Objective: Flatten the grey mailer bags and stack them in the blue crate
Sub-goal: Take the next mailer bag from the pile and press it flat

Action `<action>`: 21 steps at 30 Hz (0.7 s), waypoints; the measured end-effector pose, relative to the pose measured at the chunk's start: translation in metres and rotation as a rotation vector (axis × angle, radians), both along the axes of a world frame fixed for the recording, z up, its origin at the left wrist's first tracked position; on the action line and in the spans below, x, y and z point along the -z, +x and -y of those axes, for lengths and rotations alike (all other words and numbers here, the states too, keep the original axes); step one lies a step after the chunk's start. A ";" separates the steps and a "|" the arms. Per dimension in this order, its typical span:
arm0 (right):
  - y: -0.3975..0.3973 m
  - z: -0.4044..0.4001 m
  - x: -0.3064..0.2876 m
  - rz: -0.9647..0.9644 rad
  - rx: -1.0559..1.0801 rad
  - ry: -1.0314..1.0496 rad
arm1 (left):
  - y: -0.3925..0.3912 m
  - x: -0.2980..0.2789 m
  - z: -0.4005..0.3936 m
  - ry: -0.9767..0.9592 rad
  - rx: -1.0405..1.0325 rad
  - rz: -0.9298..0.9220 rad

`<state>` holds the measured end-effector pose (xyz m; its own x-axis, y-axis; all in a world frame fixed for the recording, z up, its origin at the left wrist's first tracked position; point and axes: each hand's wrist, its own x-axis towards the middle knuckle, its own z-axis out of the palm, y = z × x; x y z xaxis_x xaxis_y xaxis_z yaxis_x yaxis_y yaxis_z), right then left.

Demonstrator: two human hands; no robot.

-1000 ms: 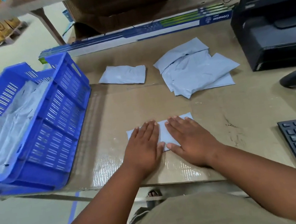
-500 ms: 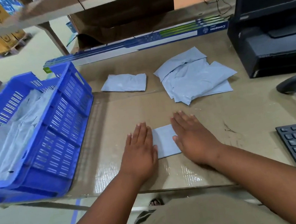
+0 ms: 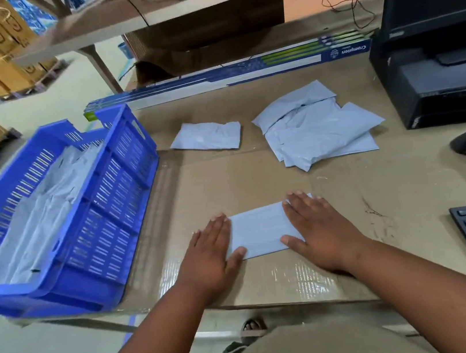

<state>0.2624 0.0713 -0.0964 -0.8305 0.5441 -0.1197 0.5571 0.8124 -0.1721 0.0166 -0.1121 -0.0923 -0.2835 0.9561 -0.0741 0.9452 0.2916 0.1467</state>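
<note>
Mailer (image 3: 259, 231), flat on the desk (image 3: 407, 180) between and under both hands: left hand (image 3: 211, 250) and right hand (image 3: 319, 228) spread, palms down, gripping nothing; best pressed outward evenly to clear creases, then lifted to the crate (image 3: 95, 272) left of the hands.

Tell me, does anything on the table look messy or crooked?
Yes. The pile of grey bags at the back lies crumpled and fanned at odd angles, and a single bag beside it is wrinkled. The bag under both flat hands looks smooth.
</note>
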 end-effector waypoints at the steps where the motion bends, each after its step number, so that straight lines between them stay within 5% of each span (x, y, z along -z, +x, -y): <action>1: 0.003 -0.003 -0.001 0.000 0.018 -0.011 | 0.000 -0.002 -0.001 -0.015 -0.010 0.004; 10: -0.004 -0.024 -0.040 -0.018 0.022 -0.085 | 0.008 -0.065 -0.054 -0.233 -0.159 -0.071; 15: -0.023 -0.037 -0.063 0.199 0.035 -0.074 | 0.011 -0.078 -0.068 -0.336 -0.189 -0.092; 21: -0.034 -0.045 -0.079 0.204 0.014 -0.159 | 0.016 -0.100 -0.056 -0.247 -0.208 0.134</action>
